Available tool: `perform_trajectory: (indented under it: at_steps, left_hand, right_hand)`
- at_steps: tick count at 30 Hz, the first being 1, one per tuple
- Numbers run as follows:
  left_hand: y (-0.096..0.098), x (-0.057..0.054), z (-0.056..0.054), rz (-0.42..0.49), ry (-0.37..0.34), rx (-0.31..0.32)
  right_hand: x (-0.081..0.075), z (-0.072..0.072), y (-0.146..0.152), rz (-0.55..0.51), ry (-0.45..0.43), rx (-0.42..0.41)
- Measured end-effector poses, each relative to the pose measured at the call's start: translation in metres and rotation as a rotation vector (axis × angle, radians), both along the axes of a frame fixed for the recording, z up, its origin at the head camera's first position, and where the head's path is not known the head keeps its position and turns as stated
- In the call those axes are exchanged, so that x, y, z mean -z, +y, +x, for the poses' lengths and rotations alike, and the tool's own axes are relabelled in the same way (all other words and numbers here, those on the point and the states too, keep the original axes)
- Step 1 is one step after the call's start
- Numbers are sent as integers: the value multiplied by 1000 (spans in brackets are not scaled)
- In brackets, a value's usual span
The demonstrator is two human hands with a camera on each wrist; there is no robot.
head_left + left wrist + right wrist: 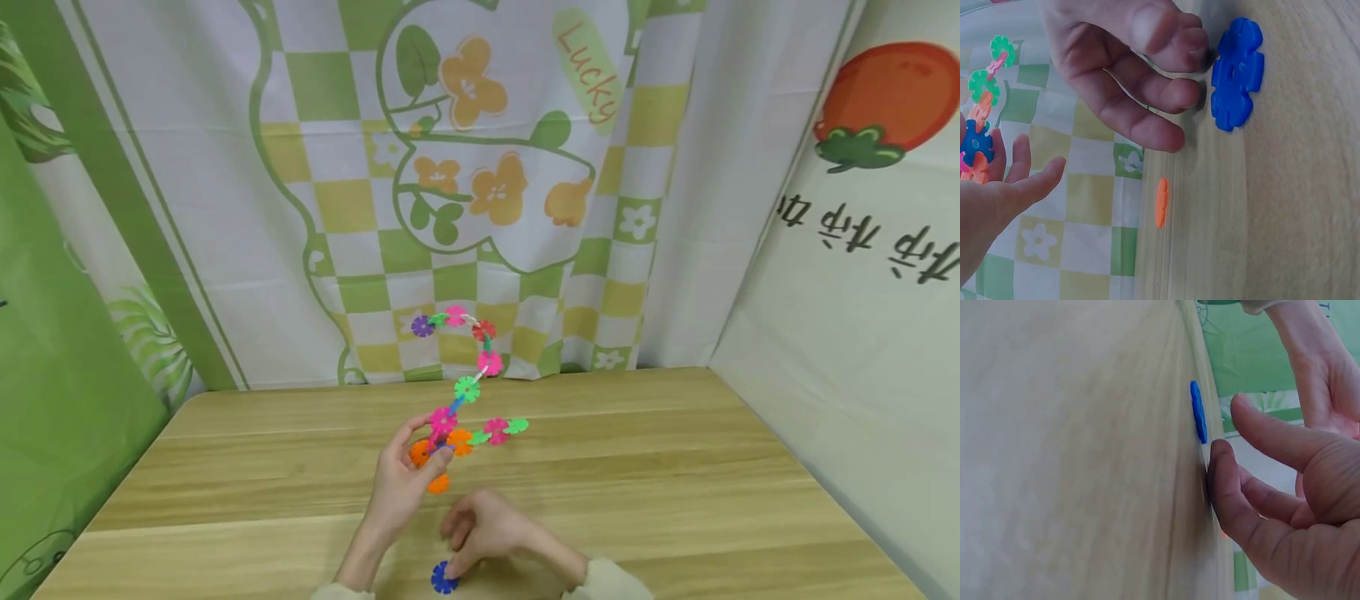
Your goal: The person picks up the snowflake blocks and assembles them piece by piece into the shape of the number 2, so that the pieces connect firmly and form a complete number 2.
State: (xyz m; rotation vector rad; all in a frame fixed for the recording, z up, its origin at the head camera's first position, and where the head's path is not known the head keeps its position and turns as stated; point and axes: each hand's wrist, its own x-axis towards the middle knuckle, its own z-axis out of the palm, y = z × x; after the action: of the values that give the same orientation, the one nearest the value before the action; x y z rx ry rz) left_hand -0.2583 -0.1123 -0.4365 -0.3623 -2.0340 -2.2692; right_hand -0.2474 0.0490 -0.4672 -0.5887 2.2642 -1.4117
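Note:
A curving chain of colourful interlocking snowflake discs (467,389) rises from my left hand (397,483), which pinches it around its lower part. A blue disc (972,150) and orange ones show by the left fingers in the left wrist view. My right hand (491,527) is low over the table, its fingers bent and thumb apart from them. Just beside those fingertips, a loose blue snowflake disc (1235,75) lies flat on the wood; in the right wrist view a gap shows between thumb and index finger, with nothing held.
A single orange disc (1161,203) lies on the wooden table (637,467), beyond the right hand. Patterned curtains (480,192) hang behind the far edge, and printed cloth stands at both sides.

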Motion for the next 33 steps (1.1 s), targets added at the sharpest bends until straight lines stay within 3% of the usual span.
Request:
perform_trajectory:
  at_steps: [10, 16, 23, 29, 33]
  left_hand:
    - [-2, 0, 0, -12, 2, 2]
    - [-4, -2, 0, -11, 2, -10]
    - [-4, 0, -2, -13, 2, -15]
    - [-3, 2, -4, -3, -2, -2]
    - [-4, 2, -3, -6, -2, 2]
  right_hand:
    - [-2, 3, -10, 256, 314, -110]
    - [-6, 6, -13, 337, 398, -140]
    - [-7, 5, -11, 312, 397, -176]
    - [-8, 3, 2, 136, 218, -172]
    - [-10, -3, 15, 77, 172, -134]
